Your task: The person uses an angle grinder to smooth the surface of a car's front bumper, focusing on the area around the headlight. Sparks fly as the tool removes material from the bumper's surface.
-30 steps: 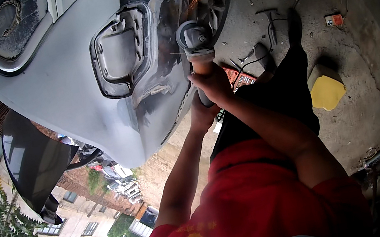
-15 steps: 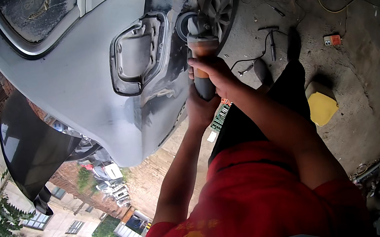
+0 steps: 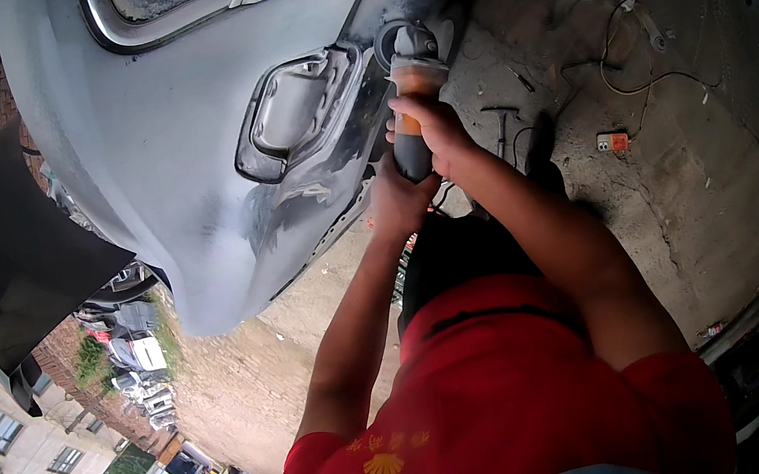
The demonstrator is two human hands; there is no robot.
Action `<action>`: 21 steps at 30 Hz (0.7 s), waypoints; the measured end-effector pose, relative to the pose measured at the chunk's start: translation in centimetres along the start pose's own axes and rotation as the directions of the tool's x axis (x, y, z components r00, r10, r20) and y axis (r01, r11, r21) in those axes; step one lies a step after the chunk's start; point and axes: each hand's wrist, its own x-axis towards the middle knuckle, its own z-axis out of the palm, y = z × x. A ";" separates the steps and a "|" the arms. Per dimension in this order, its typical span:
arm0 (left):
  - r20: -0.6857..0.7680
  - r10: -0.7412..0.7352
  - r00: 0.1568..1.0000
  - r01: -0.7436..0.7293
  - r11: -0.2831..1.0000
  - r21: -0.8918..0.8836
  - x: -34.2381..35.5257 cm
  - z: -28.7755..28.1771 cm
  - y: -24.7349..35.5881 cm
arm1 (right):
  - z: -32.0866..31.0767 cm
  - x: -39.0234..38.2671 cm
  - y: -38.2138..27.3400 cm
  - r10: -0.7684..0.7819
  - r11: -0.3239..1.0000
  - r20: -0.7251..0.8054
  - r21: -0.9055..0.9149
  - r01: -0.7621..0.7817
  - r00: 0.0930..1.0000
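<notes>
Both my hands hold an angle grinder (image 3: 413, 84) with an orange and black body. My left hand (image 3: 401, 199) is wrapped round the rear end of its dark grip. Further forward, my right hand (image 3: 435, 131) closes round the body below the metal head. The grinder's round disc (image 3: 386, 45) is at the lower side of a grey car body (image 3: 176, 120), by the dark wheel area; whether it touches the metal cannot be told. Beside it is a framed recess (image 3: 291, 110) in the panel, with scuffed, dark patches around its edge.
On the concrete floor to the right lie a hammer-like tool (image 3: 501, 122), an orange and white power socket box (image 3: 612, 141) and a yellow cable (image 3: 666, 77). A dark raised panel (image 3: 28, 258) stands out at the far left. Behind it are piled parts (image 3: 143, 365).
My view has swung, so the car sits further right. The grinder, still in both hands, has shifted slightly right and down in the picture. The yellow container has left the view.
</notes>
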 end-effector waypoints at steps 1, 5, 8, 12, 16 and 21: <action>-0.018 -0.005 1.000 0.005 1.000 0.010 0.5 0.1 0.7 | 0.2 0.2 -1.1 0.002 1.000 -0.001 -0.013 -0.002 1.000; -0.017 -0.032 0.999 0.032 0.998 -0.045 -1.4 1.7 -1.1 | -0.4 -1.2 0.0 0.068 0.990 0.013 -0.122 -0.066 0.998; 0.040 -0.114 0.993 0.119 0.982 -0.145 -4.2 2.7 -5.2 | -1.4 -2.7 4.1 0.146 0.979 -0.022 -0.139 -0.148 0.989; 0.087 -0.095 0.992 0.115 0.958 -0.263 -4.7 2.7 -5.1 | -1.9 -2.7 4.9 0.181 0.968 -0.084 -0.162 -0.193 0.980; 0.051 -0.128 0.990 0.136 0.959 -0.247 -2.3 2.6 -2.7 | -0.6 -1.2 1.4 0.053 0.982 -0.025 -0.178 -0.057 0.998; 0.037 -0.163 0.986 0.167 0.956 -0.240 -2.5 2.7 -0.7 | -0.7 -1.5 0.7 0.048 0.970 -0.036 -0.238 -0.056 0.998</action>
